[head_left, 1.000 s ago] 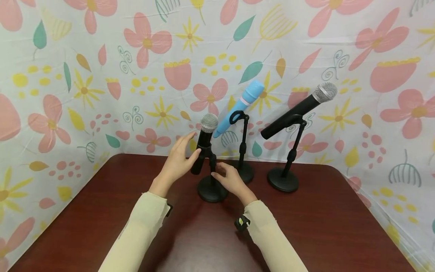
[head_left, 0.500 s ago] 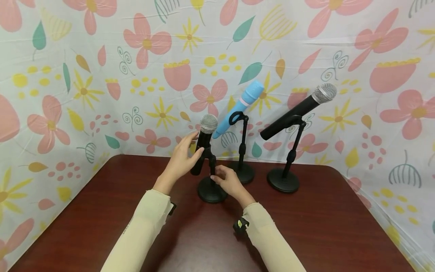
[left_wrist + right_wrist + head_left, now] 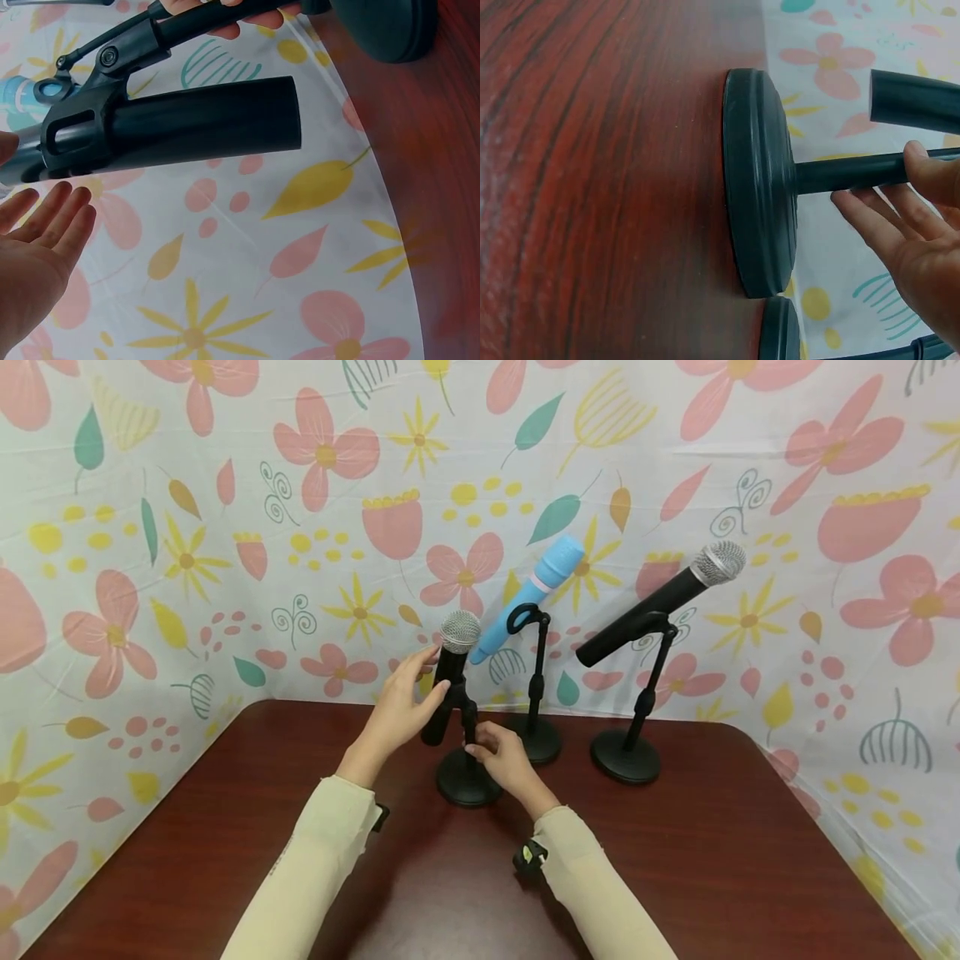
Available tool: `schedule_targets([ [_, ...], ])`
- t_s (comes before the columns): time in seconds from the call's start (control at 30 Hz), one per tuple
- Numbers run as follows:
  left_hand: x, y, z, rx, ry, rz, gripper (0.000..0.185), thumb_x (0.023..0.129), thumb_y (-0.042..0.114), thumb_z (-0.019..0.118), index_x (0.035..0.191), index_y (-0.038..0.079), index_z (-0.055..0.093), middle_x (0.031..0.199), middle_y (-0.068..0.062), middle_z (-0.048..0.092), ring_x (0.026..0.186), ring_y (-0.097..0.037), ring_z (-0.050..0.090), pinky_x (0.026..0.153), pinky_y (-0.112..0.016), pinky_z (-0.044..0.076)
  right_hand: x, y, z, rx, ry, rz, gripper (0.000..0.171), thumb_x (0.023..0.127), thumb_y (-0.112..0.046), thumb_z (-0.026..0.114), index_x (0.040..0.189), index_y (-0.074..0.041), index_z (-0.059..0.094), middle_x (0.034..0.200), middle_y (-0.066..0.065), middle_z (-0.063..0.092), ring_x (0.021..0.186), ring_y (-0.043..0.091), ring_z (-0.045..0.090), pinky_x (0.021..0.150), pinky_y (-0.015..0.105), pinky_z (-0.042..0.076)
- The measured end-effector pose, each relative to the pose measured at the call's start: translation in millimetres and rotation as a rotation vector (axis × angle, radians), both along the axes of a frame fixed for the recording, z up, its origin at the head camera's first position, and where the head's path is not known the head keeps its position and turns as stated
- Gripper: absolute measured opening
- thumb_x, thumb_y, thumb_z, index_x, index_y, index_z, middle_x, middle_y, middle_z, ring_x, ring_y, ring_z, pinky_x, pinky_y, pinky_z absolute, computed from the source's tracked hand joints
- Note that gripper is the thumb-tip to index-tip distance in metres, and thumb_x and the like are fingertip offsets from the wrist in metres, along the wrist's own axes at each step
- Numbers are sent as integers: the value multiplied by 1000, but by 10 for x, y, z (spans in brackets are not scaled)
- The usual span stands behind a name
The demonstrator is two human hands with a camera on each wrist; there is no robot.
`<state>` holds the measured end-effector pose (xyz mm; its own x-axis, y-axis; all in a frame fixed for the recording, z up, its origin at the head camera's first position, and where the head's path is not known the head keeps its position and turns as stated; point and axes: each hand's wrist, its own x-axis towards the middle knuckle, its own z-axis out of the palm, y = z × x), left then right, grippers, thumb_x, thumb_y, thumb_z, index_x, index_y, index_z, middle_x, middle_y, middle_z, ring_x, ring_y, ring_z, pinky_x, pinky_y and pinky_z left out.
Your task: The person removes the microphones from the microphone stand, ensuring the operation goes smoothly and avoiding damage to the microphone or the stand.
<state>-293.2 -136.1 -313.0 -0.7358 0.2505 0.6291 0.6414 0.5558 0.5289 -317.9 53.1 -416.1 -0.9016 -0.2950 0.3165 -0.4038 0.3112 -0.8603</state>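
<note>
At the left of the row, the left hand (image 3: 396, 710) has its fingers fairly straight around the black handheld microphone (image 3: 448, 681), thumb on the near side of the body and fingertips behind it; the left wrist view shows the palm (image 3: 34, 262) open and apart from the barrel, so the hold looks light at most. The microphone sits in the clip of the front desk stand (image 3: 468, 777), near the middle of the worktop (image 3: 712, 860), tilted with its mesh head up. The right hand (image 3: 504, 758) pinches the stand's pole (image 3: 855, 171) between thumb and fingers just above the round base (image 3: 759, 187).

This reads as seating or angling the microphone in its clip. The next move would call for steadying the pole while the left hand closes on the barrel.

Behind stand a blue microphone (image 3: 531, 595) and another black microphone (image 3: 660, 603) on their own stands.
</note>
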Motion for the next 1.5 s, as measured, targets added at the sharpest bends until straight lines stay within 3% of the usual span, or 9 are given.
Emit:
schedule_targets([
  [0.37,119,-34,57,54,9,32,52,96,13,60,143,0,41,129,-19,51,114,-32,54,96,-43,47,71,-129,21,15,65,23,18,89,-4,66,107,-4,65,98,8,71,100,24,66,92,45,49],
  [0.5,170,-69,76,98,16,70,52,96,14,60,143,2,41,126,-18,52,113,-30,55,92,-43,50,89,-192,52,-13,102,56,19,90,-3,66,109,-4,65,98,9,71,99,24,67,90,44,50],
  [0.9,234,-111,85,146,-61,140,50,96,19,61,139,1,44,122,-19,53,109,-31,55,92,-43,49,172,-319,95,-23,134,65,20,90,-6,66,110,-3,64,97,8,70,97,22,67,90,42,51],
  [1.13,227,-99,91,176,-115,147,49,95,22,61,134,-2,44,121,-20,52,110,-33,53,96,-45,46,213,-358,106,16,151,70,17,91,-6,65,108,-6,63,95,6,70,93,20,67,84,38,52],
  [1.3,242,-96,70,183,-165,149,48,96,23,61,131,-2,38,118,-22,52,110,-34,53,92,-49,46,247,-364,103,52,175,96,16,92,-6,64,108,-5,63,95,6,69,91,19,66,80,34,52],
  [1.5,265,-41,58,208,-126,188,46,95,25,62,128,0,42,115,-22,51,108,-35,50,89,-51,44,264,-348,97,43,172,93,17,92,-5,64,109,-5,62,96,7,70,93,19,67,82,35,53],
])
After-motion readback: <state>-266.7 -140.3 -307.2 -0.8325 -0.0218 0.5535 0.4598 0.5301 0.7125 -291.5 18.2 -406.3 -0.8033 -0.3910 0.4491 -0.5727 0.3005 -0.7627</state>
